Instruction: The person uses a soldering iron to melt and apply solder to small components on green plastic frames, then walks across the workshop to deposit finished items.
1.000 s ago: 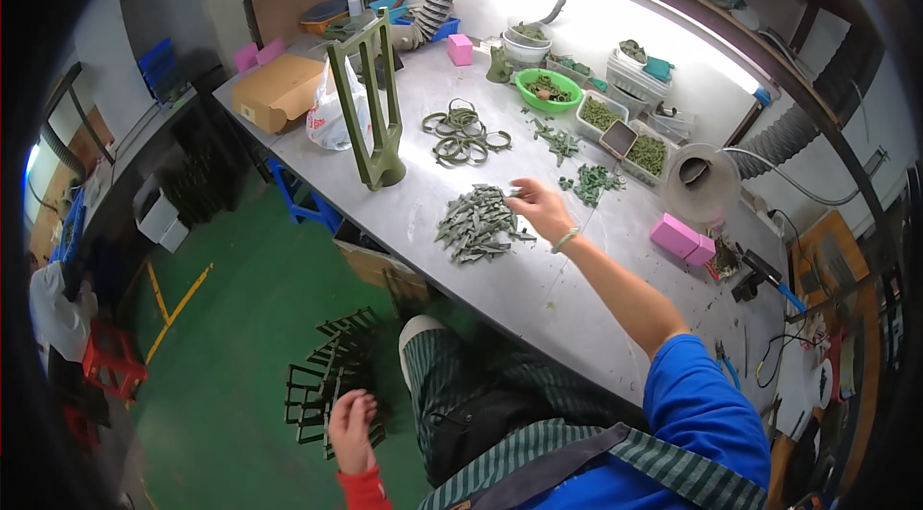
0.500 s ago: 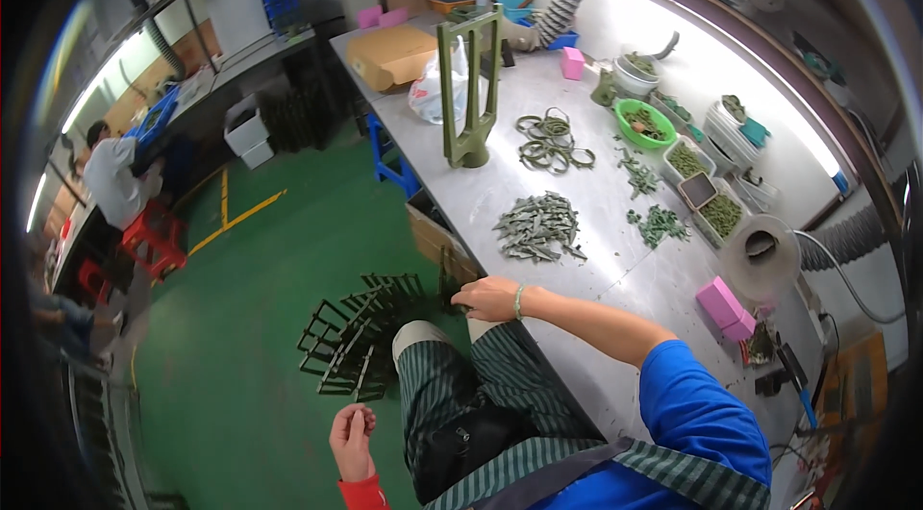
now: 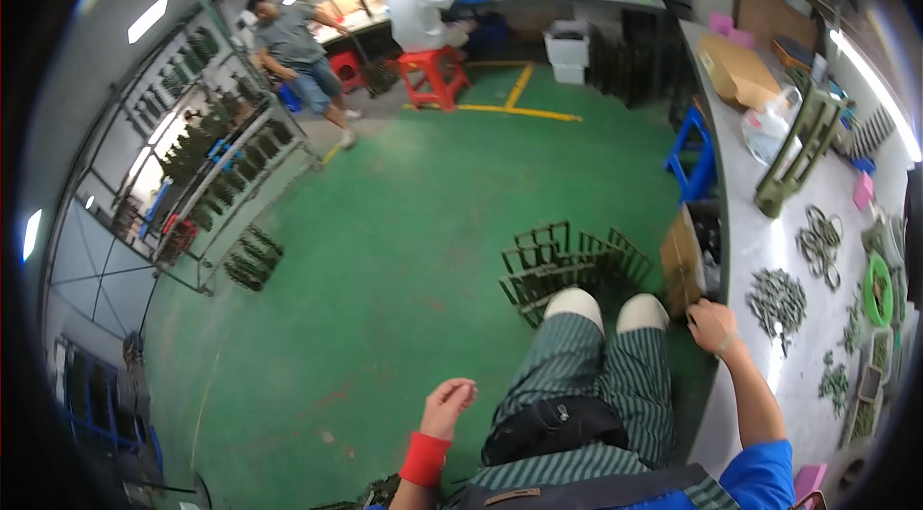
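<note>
My right hand point(image 3: 712, 326) is at the left edge of the metal table, its fingers closed at the near corner of an open cardboard box point(image 3: 680, 265). What its fingertips hold, if anything, is too small to tell. Out over the green floor to the left, my left hand point(image 3: 449, 406) hangs with fingers curled together; nothing shows in it. A red band point(image 3: 425, 459) covers that wrist. Beyond my knees, several dark green ladder-like frames point(image 3: 553, 270) stand in a cluster on the floor.
On the metal table point(image 3: 731, 414) lie a pile of grey-green pieces point(image 3: 777, 301), green rings point(image 3: 820, 246) and an upright olive frame point(image 3: 793, 154). A blue stool point(image 3: 692, 154) stands beside it. Two people are farther off, one on a red stool point(image 3: 433, 77). A loaded rack point(image 3: 231, 174) stands left.
My view has swung left, bringing the rack and a standing person into sight. The upright dark frame that was beside my right hand no longer shows there.
</note>
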`<act>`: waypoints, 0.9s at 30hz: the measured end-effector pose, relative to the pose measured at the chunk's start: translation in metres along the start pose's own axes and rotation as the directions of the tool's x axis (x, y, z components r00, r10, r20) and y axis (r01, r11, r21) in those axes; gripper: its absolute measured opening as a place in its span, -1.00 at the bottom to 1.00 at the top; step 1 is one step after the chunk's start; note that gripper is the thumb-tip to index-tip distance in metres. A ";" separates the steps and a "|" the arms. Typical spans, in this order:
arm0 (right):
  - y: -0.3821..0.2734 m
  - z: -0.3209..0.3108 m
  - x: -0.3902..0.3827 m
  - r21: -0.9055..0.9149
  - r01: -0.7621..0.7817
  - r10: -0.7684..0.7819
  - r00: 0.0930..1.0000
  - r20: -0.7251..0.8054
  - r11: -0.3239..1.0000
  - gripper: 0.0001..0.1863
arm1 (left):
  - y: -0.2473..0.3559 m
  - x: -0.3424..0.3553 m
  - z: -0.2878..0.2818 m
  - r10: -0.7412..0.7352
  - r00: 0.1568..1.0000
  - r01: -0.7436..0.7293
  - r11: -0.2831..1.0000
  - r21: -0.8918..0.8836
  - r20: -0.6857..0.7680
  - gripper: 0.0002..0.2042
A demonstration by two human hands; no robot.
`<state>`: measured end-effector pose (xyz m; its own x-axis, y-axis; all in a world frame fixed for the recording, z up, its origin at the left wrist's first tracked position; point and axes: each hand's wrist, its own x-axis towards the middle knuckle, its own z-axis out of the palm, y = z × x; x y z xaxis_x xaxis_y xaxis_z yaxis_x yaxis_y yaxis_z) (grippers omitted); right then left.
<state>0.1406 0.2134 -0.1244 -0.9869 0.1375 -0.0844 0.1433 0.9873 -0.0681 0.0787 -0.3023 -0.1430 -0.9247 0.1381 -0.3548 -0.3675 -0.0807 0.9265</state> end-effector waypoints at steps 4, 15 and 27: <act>0.013 -0.003 -0.010 0.302 0.020 0.020 0.991 -0.129 0.953 -0.70 | -0.005 0.027 0.017 -0.061 0.991 0.059 0.998 0.020 0.115 -0.84; 0.205 -0.046 -0.074 0.318 -0.787 0.757 0.266 -0.597 0.528 -0.83 | 0.006 0.077 0.079 -0.149 0.950 0.082 0.967 0.241 0.273 -0.68; 0.250 -0.035 -0.112 -0.224 -0.927 0.801 0.372 -0.469 0.300 -0.59 | -0.020 0.129 0.077 -0.250 0.937 0.202 0.957 0.209 0.242 -0.83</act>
<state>0.2842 0.4476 -0.0969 -0.2872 0.8790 0.3806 0.9416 0.1861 0.2808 -0.0254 -0.2069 -0.1970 -0.7507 0.3889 -0.5341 -0.5173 0.1569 0.8413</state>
